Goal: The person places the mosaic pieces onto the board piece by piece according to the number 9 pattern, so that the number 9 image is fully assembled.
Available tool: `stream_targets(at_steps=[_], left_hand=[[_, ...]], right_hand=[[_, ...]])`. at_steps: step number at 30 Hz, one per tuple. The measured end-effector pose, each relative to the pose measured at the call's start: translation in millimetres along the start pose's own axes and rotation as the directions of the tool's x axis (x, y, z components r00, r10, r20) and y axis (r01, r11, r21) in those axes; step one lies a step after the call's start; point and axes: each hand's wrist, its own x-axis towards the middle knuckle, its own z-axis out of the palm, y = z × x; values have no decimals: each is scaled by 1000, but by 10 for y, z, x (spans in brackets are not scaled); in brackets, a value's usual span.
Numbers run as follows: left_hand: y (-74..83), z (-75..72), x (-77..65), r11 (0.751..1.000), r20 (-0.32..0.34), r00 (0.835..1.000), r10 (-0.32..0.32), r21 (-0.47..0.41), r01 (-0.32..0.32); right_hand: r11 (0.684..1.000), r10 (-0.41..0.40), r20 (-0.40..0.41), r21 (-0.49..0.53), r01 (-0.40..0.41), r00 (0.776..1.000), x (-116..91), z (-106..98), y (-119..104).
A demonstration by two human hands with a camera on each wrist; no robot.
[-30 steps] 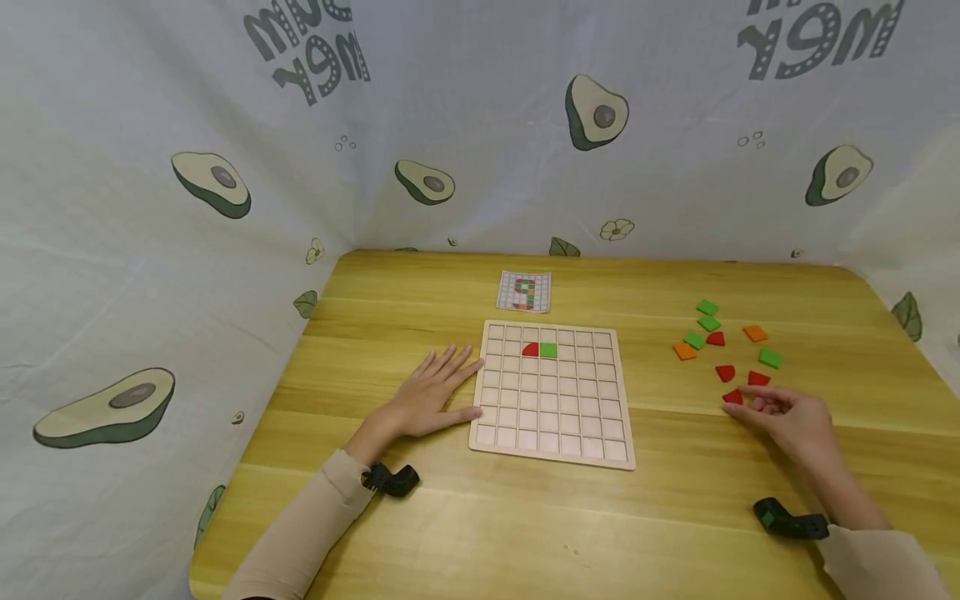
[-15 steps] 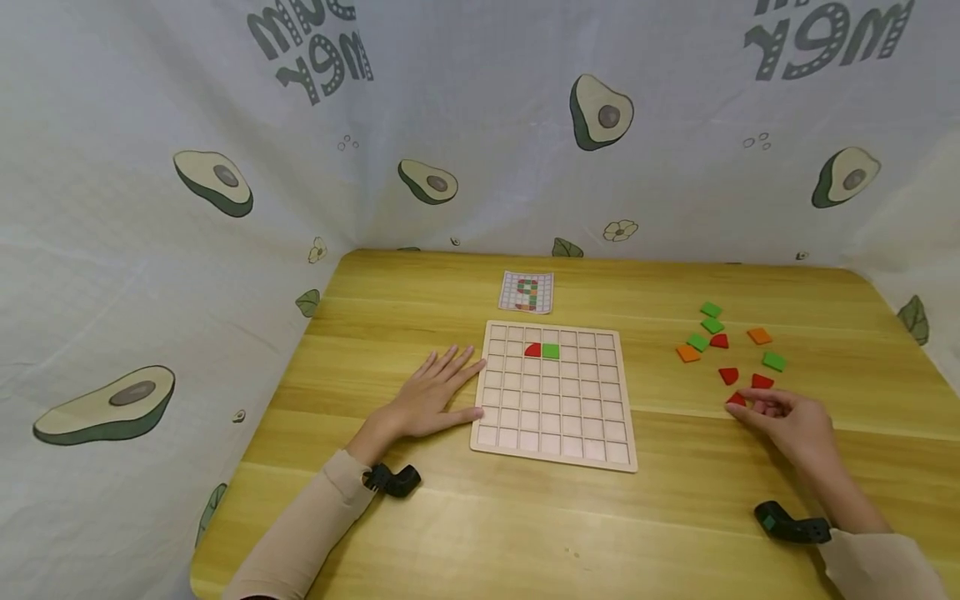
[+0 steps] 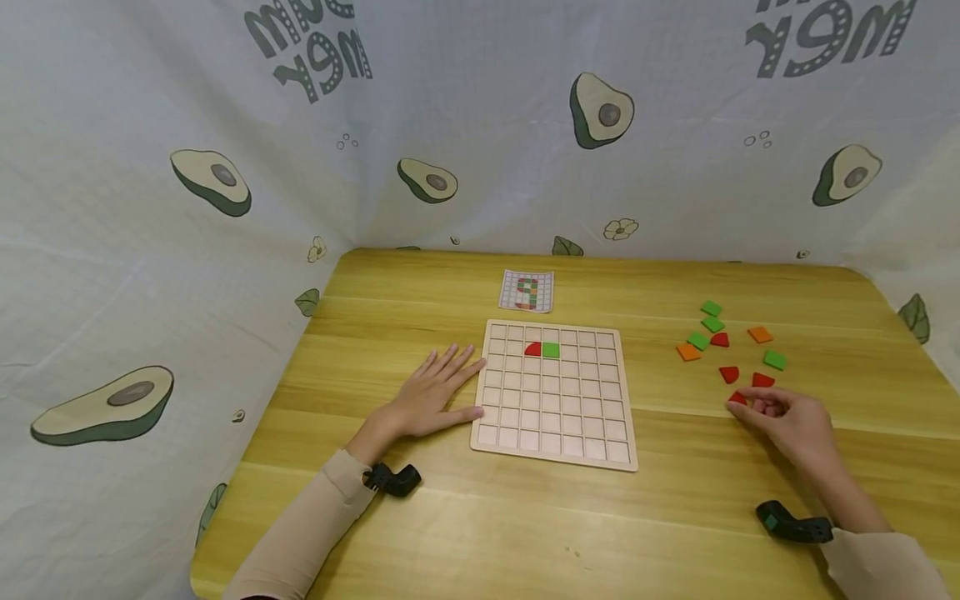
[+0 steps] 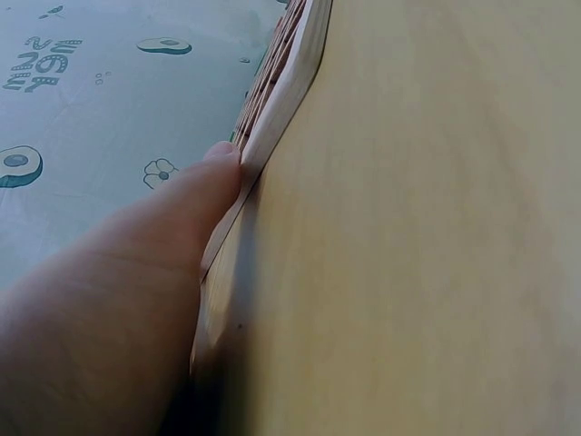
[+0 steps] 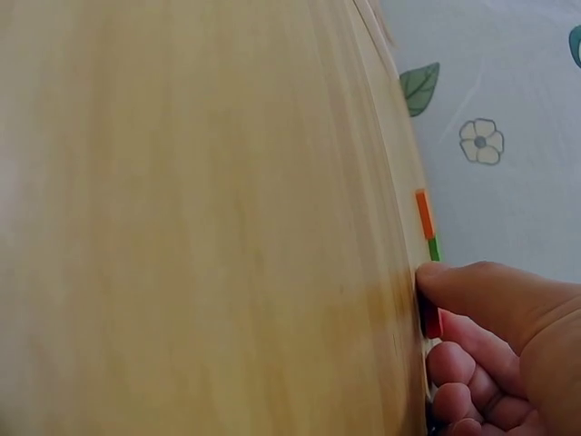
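Note:
My left hand lies flat on the table with spread fingers, its thumb and a fingertip at the left edge of the wooden grid board. In the left wrist view the thumb presses against the board's side. On the board, a red quarter-circle tile sits beside a green square tile. To the right, my right hand pinches another red tile between thumb and index finger, low over the table. The right wrist view shows that red tile partly hidden behind the thumb.
Several loose tiles lie beyond the right hand, among them a red one, an orange square and a green square. A small pattern card lies behind the board. A white printed cloth hangs around the table.
The head view has shifted slightly. Both hands stay in place, the right one still with the red tile between its fingertips.

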Motion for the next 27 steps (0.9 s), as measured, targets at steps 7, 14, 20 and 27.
stream_targets(at_steps=[7,14,20,27], left_hand=[[4,0,3,1000,9,1000,-7,-2,7],[10,-2,-3,1000,-5,1000,6,-4,-6],[10,-6,-10,1000,-3,1000,9,-3,-9],[4,-9,-6,1000,0,1000,5,-12,-5]], right_hand=[[1000,-21,8,1,21,1000,-3,-9,4],[1000,-13,15,20,13,1000,-15,-3,13],[999,-45,-9,-14,45,999,-19,27,21],[998,-68,-11,12,68,998,9,25,21]])
